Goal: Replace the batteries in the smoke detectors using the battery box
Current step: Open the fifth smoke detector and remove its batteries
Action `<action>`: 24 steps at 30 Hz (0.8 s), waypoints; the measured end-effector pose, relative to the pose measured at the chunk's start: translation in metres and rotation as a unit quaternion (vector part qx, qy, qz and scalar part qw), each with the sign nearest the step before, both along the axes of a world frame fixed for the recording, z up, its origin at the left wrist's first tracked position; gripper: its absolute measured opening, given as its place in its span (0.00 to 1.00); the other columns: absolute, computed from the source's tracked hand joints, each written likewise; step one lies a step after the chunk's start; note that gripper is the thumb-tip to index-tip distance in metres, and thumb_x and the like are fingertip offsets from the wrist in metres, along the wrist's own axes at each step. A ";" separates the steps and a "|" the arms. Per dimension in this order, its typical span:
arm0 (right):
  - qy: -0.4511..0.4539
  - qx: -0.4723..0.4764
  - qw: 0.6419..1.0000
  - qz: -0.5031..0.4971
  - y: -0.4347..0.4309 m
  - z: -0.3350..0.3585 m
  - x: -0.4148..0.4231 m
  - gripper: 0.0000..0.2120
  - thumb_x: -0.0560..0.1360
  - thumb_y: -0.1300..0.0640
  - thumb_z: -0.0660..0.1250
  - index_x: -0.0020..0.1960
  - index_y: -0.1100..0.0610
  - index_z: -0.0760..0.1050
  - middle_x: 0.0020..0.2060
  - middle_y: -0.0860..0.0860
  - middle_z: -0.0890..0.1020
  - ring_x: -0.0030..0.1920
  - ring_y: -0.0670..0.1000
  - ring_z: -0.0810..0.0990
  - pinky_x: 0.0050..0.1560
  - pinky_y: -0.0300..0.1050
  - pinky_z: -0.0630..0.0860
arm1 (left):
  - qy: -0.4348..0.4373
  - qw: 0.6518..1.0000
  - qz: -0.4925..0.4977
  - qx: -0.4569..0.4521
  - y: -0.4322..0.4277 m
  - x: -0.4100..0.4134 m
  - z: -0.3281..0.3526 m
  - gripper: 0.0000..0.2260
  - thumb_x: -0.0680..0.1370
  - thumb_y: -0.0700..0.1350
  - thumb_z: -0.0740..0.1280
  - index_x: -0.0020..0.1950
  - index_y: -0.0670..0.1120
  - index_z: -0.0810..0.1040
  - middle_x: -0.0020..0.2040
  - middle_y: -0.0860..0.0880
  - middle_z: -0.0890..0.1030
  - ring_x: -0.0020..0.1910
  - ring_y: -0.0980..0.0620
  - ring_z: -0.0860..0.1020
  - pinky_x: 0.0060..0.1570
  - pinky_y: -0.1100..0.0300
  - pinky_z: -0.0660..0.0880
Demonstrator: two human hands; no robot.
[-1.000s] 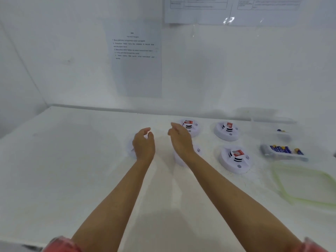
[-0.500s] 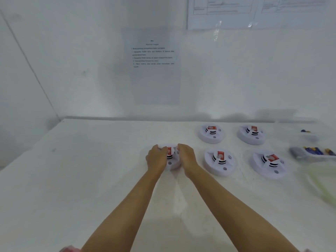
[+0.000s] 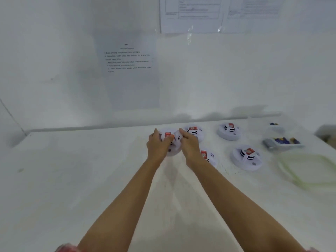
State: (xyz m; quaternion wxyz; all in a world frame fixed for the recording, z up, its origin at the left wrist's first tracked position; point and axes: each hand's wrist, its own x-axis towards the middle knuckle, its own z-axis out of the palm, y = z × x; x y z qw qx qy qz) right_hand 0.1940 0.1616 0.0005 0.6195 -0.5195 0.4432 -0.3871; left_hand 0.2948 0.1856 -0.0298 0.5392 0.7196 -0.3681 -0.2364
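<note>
Smoke detector [image 3: 172, 142] — round, white, red label on top — is at the far middle of the table [image 3: 91, 179], gripped by the left hand [image 3: 156, 145] and right hand [image 3: 189, 145], fingers curled round its sides.

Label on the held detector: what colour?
Red label on a white detector; only the head view shows it.

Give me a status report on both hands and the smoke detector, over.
Left hand and right hand both gripping the leftmost smoke detector. Battery box untouched, far right. Neighbouring detector close beside right wrist; nothing else blocking.
</note>
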 end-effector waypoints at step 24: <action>0.060 -0.201 0.977 0.023 -0.201 0.056 -0.306 0.19 0.73 0.72 0.61 0.61 0.61 0.75 0.55 0.51 0.79 0.44 0.39 0.76 0.39 0.23 0.71 | 0.410 0.882 -0.217 -0.078 -0.188 -0.270 0.041 0.25 0.65 0.51 0.71 0.60 0.45 0.75 0.53 0.43 0.73 0.49 0.46 0.73 0.45 0.55 0.74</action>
